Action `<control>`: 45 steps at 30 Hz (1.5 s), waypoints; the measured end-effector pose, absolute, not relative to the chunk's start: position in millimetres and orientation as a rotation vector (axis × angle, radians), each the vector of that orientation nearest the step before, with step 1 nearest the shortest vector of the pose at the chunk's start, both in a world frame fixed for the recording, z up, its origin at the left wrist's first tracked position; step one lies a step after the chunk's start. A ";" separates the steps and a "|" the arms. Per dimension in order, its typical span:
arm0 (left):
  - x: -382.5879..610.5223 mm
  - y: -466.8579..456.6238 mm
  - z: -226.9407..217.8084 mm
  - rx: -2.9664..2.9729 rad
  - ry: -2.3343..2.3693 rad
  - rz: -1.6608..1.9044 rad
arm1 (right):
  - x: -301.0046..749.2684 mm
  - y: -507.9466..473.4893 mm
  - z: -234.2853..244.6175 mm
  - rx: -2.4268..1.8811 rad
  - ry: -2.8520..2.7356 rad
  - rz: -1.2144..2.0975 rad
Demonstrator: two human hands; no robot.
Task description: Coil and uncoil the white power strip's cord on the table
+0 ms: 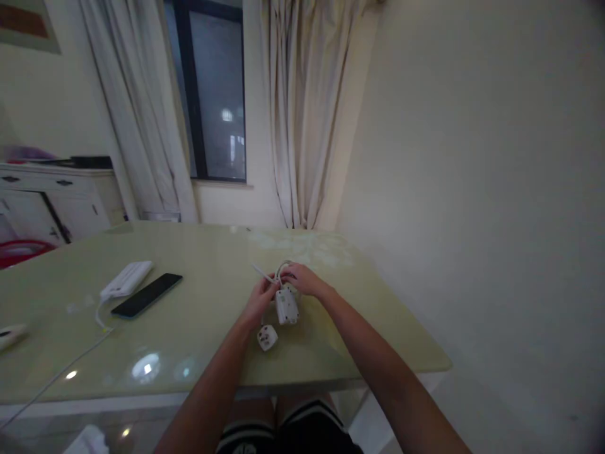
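Note:
A white block that looks like a small power strip sits over the table in front of me, its back with screw holes towards me. White cord is gathered at its far end, with a piece sticking out to the left and a loop rising above my hands. My left hand is closed on the cord at the block's upper left. From the right, my right hand pinches the cord bundle; its fingertips are partly hidden. Below my left hand lies a white plug, pins facing up.
On the glossy pale-green table, a black phone lies beside a white power bank with a cable running off the left front. A white object is at the far left edge. A wall borders the table's right side.

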State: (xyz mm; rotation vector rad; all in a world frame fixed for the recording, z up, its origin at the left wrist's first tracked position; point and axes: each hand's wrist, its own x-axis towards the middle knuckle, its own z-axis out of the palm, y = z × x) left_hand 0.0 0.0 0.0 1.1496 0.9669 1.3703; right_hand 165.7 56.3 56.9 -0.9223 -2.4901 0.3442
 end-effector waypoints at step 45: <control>-5.4 10.4 -10.1 0.886 0.893 1.483 | 149.6 38.0 69.1 -1.114 -2.600 0.463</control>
